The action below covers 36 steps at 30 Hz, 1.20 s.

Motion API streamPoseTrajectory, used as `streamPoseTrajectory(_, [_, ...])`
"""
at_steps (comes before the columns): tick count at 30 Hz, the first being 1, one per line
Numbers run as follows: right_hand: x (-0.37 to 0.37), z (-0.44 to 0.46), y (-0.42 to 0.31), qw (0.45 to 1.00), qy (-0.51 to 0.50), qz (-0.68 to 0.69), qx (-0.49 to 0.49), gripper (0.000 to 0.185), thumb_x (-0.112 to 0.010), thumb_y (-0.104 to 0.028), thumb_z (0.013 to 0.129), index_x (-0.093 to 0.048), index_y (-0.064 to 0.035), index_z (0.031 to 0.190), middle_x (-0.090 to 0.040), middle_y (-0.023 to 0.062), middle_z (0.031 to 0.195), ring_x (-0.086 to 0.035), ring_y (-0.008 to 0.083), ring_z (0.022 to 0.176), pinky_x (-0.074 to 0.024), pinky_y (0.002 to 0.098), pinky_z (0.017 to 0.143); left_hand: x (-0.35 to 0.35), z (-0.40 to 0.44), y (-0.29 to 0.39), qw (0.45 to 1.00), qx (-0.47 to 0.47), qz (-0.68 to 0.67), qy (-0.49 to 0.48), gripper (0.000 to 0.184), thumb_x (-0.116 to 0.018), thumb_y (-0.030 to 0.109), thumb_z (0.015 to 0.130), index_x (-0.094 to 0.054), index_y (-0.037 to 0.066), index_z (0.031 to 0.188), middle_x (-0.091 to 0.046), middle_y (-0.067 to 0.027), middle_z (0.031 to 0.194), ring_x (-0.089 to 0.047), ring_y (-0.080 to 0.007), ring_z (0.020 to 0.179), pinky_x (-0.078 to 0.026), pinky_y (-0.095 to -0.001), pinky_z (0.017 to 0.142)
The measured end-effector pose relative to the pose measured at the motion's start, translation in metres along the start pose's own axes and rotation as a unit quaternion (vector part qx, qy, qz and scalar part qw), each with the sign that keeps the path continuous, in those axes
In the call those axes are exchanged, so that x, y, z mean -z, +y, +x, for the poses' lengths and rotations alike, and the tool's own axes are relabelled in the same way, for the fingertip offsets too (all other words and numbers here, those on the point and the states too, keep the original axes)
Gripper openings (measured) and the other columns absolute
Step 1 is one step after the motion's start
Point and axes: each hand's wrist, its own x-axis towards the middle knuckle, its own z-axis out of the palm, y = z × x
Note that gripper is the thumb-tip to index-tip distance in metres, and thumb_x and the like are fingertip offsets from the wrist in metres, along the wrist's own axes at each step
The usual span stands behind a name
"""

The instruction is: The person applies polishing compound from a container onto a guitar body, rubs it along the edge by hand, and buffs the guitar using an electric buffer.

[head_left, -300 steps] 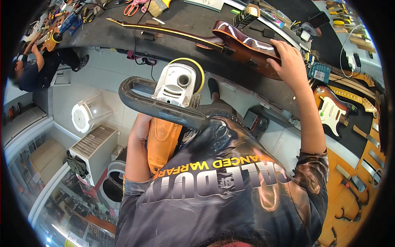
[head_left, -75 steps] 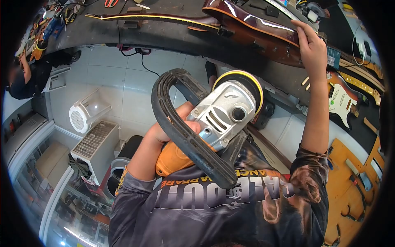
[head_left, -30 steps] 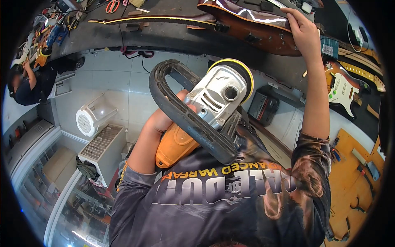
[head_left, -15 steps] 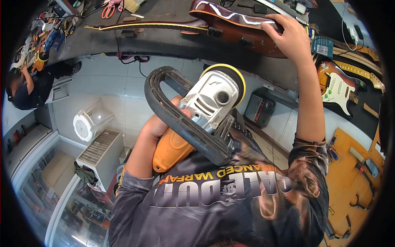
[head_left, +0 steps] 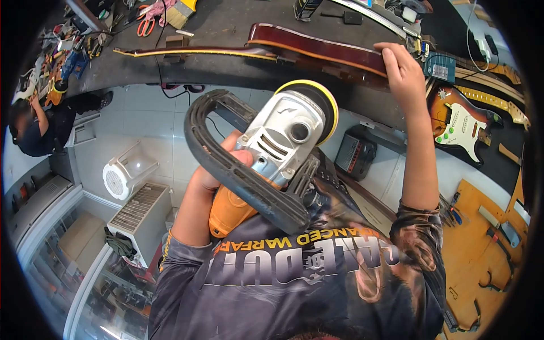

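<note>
My left hand [head_left: 231, 156] is wrapped around the body of a power polisher [head_left: 290, 135], held up in front of my chest. The tool has a silver head, an orange rear housing, a black loop handle and a round yellow-rimmed pad at its far end. On the dark workbench lies a glossy dark red guitar [head_left: 317, 48], its neck pointing left and its side towards me. My right hand [head_left: 403, 73] grips the body's right end, fingers on top and thumb on the near side.
A block [head_left: 174, 48] stands by the guitar neck. Pink-handled scissors [head_left: 146, 25] and a brush [head_left: 182, 12] lie behind. To the right is a sunburst electric guitar [head_left: 462, 122]. A black amplifier [head_left: 356, 152] and a white stool [head_left: 127, 170] stand below. Another person [head_left: 39, 124] sits far left.
The guitar body has turned down to lie flatter on the bench, with my right hand moving along on its end. The polisher has shifted slightly left in my left hand.
</note>
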Motion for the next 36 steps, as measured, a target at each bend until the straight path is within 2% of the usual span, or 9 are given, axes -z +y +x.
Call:
streamPoseTrajectory(3, [0.000, -0.004, -0.019, 0.996, 0.006, 0.066, -0.061, 0.026, -0.062, -0.024, 0.115, -0.081, -0.0066, 0.116, -0.081, 0.0154, 0.106, -0.078, 0.0415, 0.103, -0.0555, 0.0484, 0.122, -0.015, 0.013, 0.033, 0.999, -0.023, -0.028, -0.037, 0.097, -0.090, 0.041, 0.099, -0.045, -0.005, 0.171, -0.067, -0.0171, 0.158, -0.069, -0.0266, 0.140, -0.057, -0.0419, 0.117])
streamPoseTrajectory(7, [-0.003, -0.007, -0.024, 0.997, 0.028, 0.066, -0.032, 0.021, -0.065, -0.020, 0.113, -0.081, -0.0053, 0.112, -0.082, 0.0146, 0.106, -0.080, 0.0392, 0.101, -0.0591, 0.0496, 0.118, -0.002, 0.041, 0.041, 0.998, -0.043, 0.034, 0.013, 0.098, -0.089, 0.051, 0.099, -0.048, -0.006, 0.168, -0.068, -0.0151, 0.156, -0.069, -0.0235, 0.137, -0.058, -0.0401, 0.115])
streamPoseTrajectory(12, [-0.002, -0.004, -0.031, 0.995, 0.035, 0.082, -0.053, 0.017, -0.068, -0.017, 0.111, -0.077, -0.0030, 0.105, -0.084, 0.0135, 0.106, -0.081, 0.0378, 0.100, -0.0616, 0.0492, 0.114, -0.006, 0.069, 0.054, 0.998, -0.022, 0.054, 0.031, 0.098, -0.089, 0.050, 0.099, -0.048, -0.007, 0.167, -0.069, -0.0162, 0.153, -0.069, -0.0232, 0.135, -0.057, -0.0397, 0.114])
streamPoseTrajectory(13, [-0.002, -0.002, -0.029, 0.996, 0.042, 0.068, -0.035, 0.016, -0.069, -0.016, 0.111, -0.074, -0.0032, 0.101, -0.083, 0.0128, 0.104, -0.082, 0.0368, 0.100, -0.0646, 0.0464, 0.104, -0.003, 0.075, 0.053, 0.997, -0.016, 0.063, 0.039, 0.098, -0.089, 0.050, 0.099, -0.047, -0.007, 0.167, -0.069, -0.0162, 0.153, -0.069, -0.0231, 0.134, -0.058, -0.0396, 0.113])
streamPoseTrajectory(17, [-0.002, 0.002, -0.025, 0.995, 0.030, 0.080, -0.052, 0.016, -0.070, -0.013, 0.109, -0.071, -0.0034, 0.097, -0.081, 0.0111, 0.097, -0.083, 0.0332, 0.101, -0.0632, 0.0433, 0.082, -0.004, 0.089, 0.056, 0.996, 0.009, 0.068, 0.052, 0.098, -0.088, 0.049, 0.098, -0.047, -0.007, 0.167, -0.069, -0.0155, 0.152, -0.070, -0.0230, 0.134, -0.058, -0.0395, 0.112])
streamPoseTrajectory(20, [-0.003, 0.004, -0.024, 0.994, 0.027, 0.085, -0.057, 0.016, -0.070, -0.013, 0.109, -0.071, -0.0033, 0.096, -0.081, 0.0114, 0.097, -0.084, 0.0317, 0.104, -0.0637, 0.0432, 0.083, 0.008, 0.097, 0.050, 0.995, 0.037, 0.067, 0.056, 0.099, -0.089, 0.049, 0.097, -0.047, -0.007, 0.167, -0.069, -0.0157, 0.152, -0.070, -0.0235, 0.134, -0.058, -0.0397, 0.112])
streamPoseTrajectory(23, [-0.003, 0.004, -0.026, 0.994, 0.021, 0.086, -0.062, 0.015, -0.071, -0.012, 0.109, -0.070, -0.0032, 0.096, -0.081, 0.0117, 0.096, -0.085, 0.0319, 0.106, -0.0643, 0.0432, 0.085, -0.018, 0.097, 0.066, 0.998, 0.022, 0.050, 0.035, 0.100, -0.091, 0.049, 0.095, -0.048, -0.007, 0.167, -0.070, -0.0156, 0.152, -0.071, -0.0238, 0.132, -0.059, -0.0394, 0.111])
streamPoseTrajectory(32, [-0.003, 0.003, -0.029, 0.993, 0.025, 0.096, -0.058, 0.015, -0.070, -0.010, 0.109, -0.070, -0.0022, 0.096, -0.084, 0.0111, 0.098, -0.085, 0.0354, 0.113, -0.0634, 0.0503, 0.111, -0.033, 0.099, 0.081, 0.999, 0.051, 0.007, 0.003, 0.100, -0.094, 0.049, 0.093, -0.054, -0.005, 0.166, -0.073, -0.0137, 0.150, -0.073, -0.0226, 0.130, -0.061, -0.0387, 0.109])
streamPoseTrajectory(36, [-0.002, 0.005, -0.030, 0.994, 0.024, 0.087, -0.057, 0.015, -0.069, -0.010, 0.109, -0.070, -0.0024, 0.097, -0.084, 0.0111, 0.098, -0.085, 0.0350, 0.113, -0.0639, 0.0498, 0.109, -0.030, 0.099, 0.079, 0.998, 0.062, -0.009, -0.005, 0.099, -0.095, 0.049, 0.093, -0.055, -0.005, 0.166, -0.074, -0.0136, 0.149, -0.075, -0.0224, 0.127, -0.062, -0.0376, 0.107])
